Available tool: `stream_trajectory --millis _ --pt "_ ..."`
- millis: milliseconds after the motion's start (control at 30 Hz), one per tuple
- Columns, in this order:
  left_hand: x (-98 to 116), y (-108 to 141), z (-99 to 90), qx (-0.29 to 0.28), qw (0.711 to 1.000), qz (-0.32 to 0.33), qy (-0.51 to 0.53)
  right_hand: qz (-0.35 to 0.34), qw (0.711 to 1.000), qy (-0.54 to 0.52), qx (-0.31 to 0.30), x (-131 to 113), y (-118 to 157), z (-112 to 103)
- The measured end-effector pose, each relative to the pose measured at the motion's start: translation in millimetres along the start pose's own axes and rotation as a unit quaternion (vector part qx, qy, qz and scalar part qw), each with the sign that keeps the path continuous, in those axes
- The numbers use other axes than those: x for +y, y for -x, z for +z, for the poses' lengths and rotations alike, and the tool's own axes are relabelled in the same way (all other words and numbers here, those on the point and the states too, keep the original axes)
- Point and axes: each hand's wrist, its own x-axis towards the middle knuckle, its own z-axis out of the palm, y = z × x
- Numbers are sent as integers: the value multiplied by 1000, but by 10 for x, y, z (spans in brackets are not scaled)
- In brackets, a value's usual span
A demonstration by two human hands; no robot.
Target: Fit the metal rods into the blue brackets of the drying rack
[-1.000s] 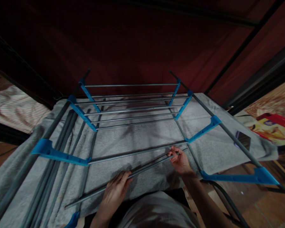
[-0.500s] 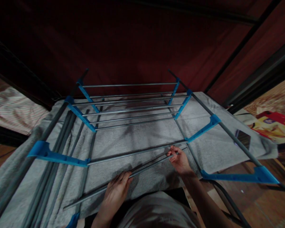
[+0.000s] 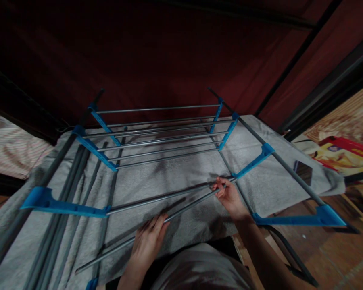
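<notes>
My left hand [image 3: 149, 241] is closed around a thin grey metal rod [image 3: 186, 208], left of its middle. Near the rod's right end, my right hand [image 3: 228, 197] pinches it with the fingertips. The rod slants up to the right, its left end low by a grey side tube. Just beyond it, another rod [image 3: 157, 200] spans a blue plastic bracket [image 3: 69, 206] on the left and a blue bracket [image 3: 254, 162] on the right. These belong to a rack frame of grey tubes, whose far brackets carry several rods [image 3: 160, 141].
The frame lies on a grey fleece blanket [image 3: 175, 173]. Several loose grey tubes [image 3: 59, 219] lie along its left side. A phone-like dark rectangle [image 3: 303, 173] and a red-and-yellow package [image 3: 345, 155] are at the right. A dark red panel [image 3: 157, 52] stands behind.
The rod's right end has been raised and brought closer to the right bracket by my right hand. My left hand keeps its hold. The view has shifted slightly.
</notes>
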Motion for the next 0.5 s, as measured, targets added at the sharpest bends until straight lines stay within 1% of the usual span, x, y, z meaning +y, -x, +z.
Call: stream_trajectory --millis 100,200,333,500 --pt "27 -85 -18 14 1000 14 -6 -27 1000 4 1 -52 -9 44" --pt "36 -115 -13 23 999 18 -13 -43 998 33 -25 -64 -22 39" --pt "17 -97 -6 38 999 6 -24 -51 997 49 -26 -28 -28 -26" --pt "-27 -62 -11 27 1000 -5 -3 -87 991 92 -46 3 23 -128"
